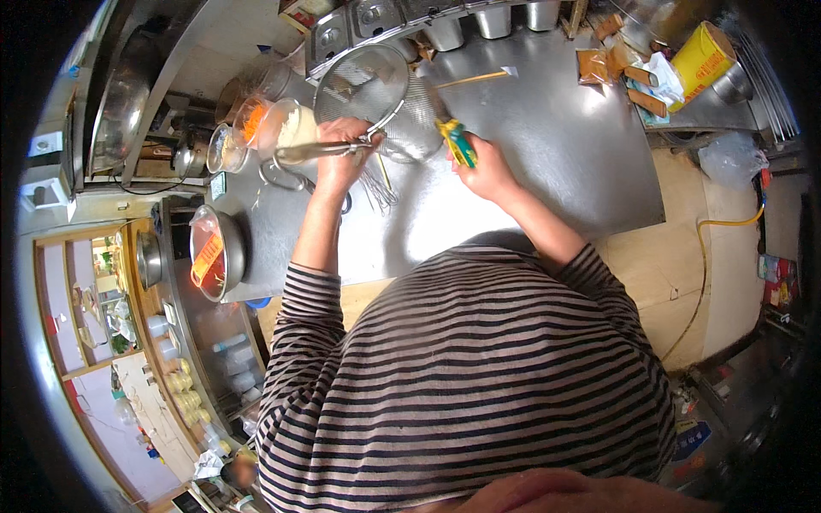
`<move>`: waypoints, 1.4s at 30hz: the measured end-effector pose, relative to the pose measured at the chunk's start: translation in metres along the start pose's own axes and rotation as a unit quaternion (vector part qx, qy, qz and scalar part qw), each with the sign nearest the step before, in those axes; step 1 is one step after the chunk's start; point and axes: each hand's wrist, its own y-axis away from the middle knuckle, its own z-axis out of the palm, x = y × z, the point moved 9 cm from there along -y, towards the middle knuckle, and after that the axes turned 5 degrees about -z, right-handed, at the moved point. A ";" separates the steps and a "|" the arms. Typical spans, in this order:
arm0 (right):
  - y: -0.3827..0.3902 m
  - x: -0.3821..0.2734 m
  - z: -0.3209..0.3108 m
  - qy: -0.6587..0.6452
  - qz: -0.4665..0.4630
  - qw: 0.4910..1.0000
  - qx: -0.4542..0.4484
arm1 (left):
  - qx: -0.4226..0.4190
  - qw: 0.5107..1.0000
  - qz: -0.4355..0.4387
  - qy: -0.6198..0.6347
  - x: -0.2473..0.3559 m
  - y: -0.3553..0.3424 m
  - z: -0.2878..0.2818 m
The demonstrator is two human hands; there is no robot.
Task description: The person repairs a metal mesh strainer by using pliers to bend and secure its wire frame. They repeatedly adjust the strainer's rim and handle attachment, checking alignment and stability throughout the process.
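My left hand (342, 162) is closed around the metal handle of a round mesh strainer (359, 85), tilted above the steel table (547, 128). More mesh (415, 120) shows just to the right of its rim, and I cannot tell whether it is a second strainer. A wire whisk (379, 190) lies below that hand. To the right, my right hand (487, 171) grips a small green and yellow object (458, 142); its kind is unclear. Left of the strainer stand a bowl of pale shreds (295, 126) and a bowl of orange shreds (254, 122).
Steel food pans (445, 34) line the far edge. A thin yellowish stick (475, 79) lies near them. A steel bowl with red contents (227, 252) sits at the table's left edge. At the far right are a yellow package (701, 67) and a brown packet (592, 67).
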 end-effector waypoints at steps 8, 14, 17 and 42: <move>-0.001 0.008 0.005 0.055 0.016 0.998 -0.042 | -0.029 0.998 -0.049 0.034 -0.019 0.006 0.001; 0.003 0.031 0.020 0.065 0.111 0.986 -0.107 | -0.027 0.999 -0.020 -0.007 -0.013 0.007 0.000; 0.000 0.018 0.006 0.044 0.033 0.998 -0.033 | 0.000 1.000 0.011 0.010 -0.006 0.008 -0.008; 0.049 -0.029 0.015 -0.430 0.357 0.810 -0.176 | 0.028 0.999 -0.024 -0.004 -0.002 0.009 -0.018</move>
